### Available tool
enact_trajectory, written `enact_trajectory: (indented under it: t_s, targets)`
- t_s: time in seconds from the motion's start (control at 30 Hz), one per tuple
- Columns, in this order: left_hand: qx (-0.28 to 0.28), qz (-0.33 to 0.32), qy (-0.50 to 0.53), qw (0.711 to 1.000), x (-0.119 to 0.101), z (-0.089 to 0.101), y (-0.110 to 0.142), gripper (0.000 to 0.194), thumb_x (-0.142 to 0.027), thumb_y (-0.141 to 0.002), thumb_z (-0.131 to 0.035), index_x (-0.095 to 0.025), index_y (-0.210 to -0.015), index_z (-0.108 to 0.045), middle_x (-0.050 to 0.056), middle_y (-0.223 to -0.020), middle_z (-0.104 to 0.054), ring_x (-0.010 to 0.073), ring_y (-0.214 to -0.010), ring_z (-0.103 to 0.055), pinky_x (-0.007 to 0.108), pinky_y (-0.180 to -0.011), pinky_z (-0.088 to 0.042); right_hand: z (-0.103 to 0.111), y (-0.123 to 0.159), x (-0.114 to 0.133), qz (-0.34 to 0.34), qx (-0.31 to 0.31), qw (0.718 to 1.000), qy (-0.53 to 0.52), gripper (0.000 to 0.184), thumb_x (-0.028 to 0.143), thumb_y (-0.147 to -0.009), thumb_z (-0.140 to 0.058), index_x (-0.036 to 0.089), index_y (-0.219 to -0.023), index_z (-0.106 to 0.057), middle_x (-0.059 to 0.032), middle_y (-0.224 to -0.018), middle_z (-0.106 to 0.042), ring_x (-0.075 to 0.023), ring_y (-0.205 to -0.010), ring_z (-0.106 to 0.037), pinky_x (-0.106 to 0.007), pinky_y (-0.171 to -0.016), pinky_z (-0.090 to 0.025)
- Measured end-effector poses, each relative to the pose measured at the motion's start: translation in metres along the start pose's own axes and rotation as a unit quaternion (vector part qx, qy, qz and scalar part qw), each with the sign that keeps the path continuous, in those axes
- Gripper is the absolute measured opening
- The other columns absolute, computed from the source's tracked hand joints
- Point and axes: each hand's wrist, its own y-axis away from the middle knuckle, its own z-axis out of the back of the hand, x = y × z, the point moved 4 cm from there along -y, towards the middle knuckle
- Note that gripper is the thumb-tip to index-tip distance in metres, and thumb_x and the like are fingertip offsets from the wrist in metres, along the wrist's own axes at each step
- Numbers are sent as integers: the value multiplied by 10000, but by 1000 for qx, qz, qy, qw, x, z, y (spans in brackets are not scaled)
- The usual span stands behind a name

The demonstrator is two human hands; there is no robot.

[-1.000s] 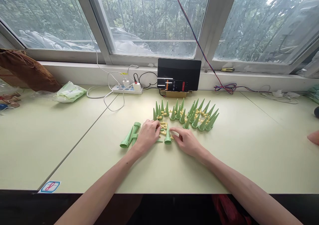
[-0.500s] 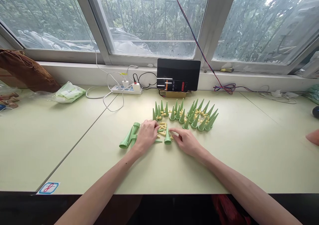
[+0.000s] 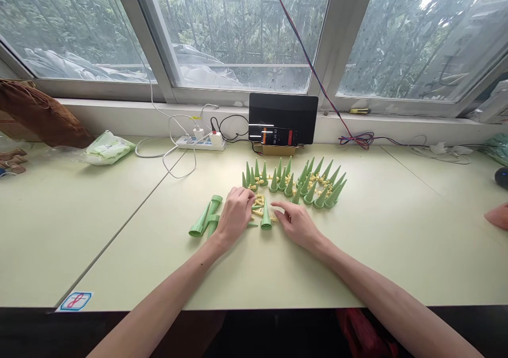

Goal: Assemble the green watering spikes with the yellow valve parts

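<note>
A hollow green plastic spike (image 3: 266, 216) lies between my hands, its open wide end toward me and its tip pointing away. My right hand (image 3: 297, 221) is just right of it, index finger and thumb apart, holding nothing visible. My left hand (image 3: 235, 212) rests over the small yellow plastic pieces (image 3: 259, 200) with its fingers curled together. Whatever is under its fingertips is hidden. Left of that hand lie several loose green spikes (image 3: 201, 221), partly covered by it. Farther back, several green spikes (image 3: 289, 186) stand upright in rows with yellow pieces among them.
Behind the spikes a black tablet (image 3: 283, 112) leans upright, with a phone (image 3: 278, 136) showing a timer before it. A power strip (image 3: 202, 143) with white cables stands to the left, near a green-white packet (image 3: 109, 147). At the right edge is part of another person's hand (image 3: 497, 217).
My right index finger and thumb have drawn slightly away from the lying green spike, leaving a gap. My left hand has barely moved. The view has shifted a little.
</note>
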Motion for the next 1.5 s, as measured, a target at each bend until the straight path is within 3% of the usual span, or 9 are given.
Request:
enact_trajectory:
  t_s: [0.2, 0.43, 0.67, 0.8, 1.03, 1.33, 1.5]
  targets:
    - [-29, -31, 127, 991, -19, 1, 7, 121, -199, -961, -532, -199, -858, -595, 32, -855, -633, 176, -806, -586, 312, -730, -492, 7, 1, 9, -1, -45, 997, -61, 241, 290, -948, -551, 155, -1101, -680, -55, -856, -712, -115, -515, -477, -258, -554, -436]
    - [-10, -22, 190, 981, -25, -7, 12, 120, -217, -965, -556, -200, -877, -636, 15, -863, -648, 135, -748, -582, 265, -681, -475, 7, 2, 11, 22, -59, 995, -77, 174, 237, -927, -581, 171, -1044, -692, -23, -761, -666, -121, -551, -500, -248, -552, -425]
    - [-8, -18, 191, 981, -27, -8, 14, 139, -247, -974, -539, -198, -887, -636, 4, -805, -661, 129, -681, -573, 263, -653, -459, 6, 2, 10, 33, -53, 996, -69, 150, 227, -936, -582, 198, -1035, -691, -29, -847, -672, -124, -595, -524, -250, -580, -449]
    - [-3, -10, 175, 985, -26, -7, 13, 166, -272, -982, -511, -189, -874, -607, 4, -791, -633, 118, -620, -525, 259, -620, -438, 11, 1, 10, 10, -87, 993, -75, 183, 260, -974, -529, 183, -1030, -685, -61, -921, -679, -127, -599, -521, -262, -578, -454]
    - [113, -33, 67, 991, -24, -16, 14, 175, -252, -956, -503, -183, -856, -628, 7, -734, -626, 144, -632, -535, 269, -602, -382, 17, 2, 6, -18, -130, 987, -95, 206, 302, -990, -510, 191, -1061, -668, -64, -960, -653, -120, -577, -511, -270, -547, -457]
    - [164, -28, 30, 986, -27, -15, 13, 252, -310, -965, -486, -178, -1019, -694, 20, -702, -665, 164, -638, -588, 272, -621, -392, 14, 3, 4, -38, -117, 987, -100, 216, 318, -987, -512, 190, -1097, -648, -59, -979, -681, -126, -577, -564, -282, -554, -479]
    - [183, -52, 13, 982, -29, -16, 14, 278, -301, -974, -459, -184, -968, -712, 27, -702, -654, 167, -643, -574, 278, -630, -385, 14, 3, 3, -56, -117, 986, -109, 202, 335, -978, -523, 184, -1076, -616, -59, -957, -684, -125, -562, -565, -277, -536, -469]
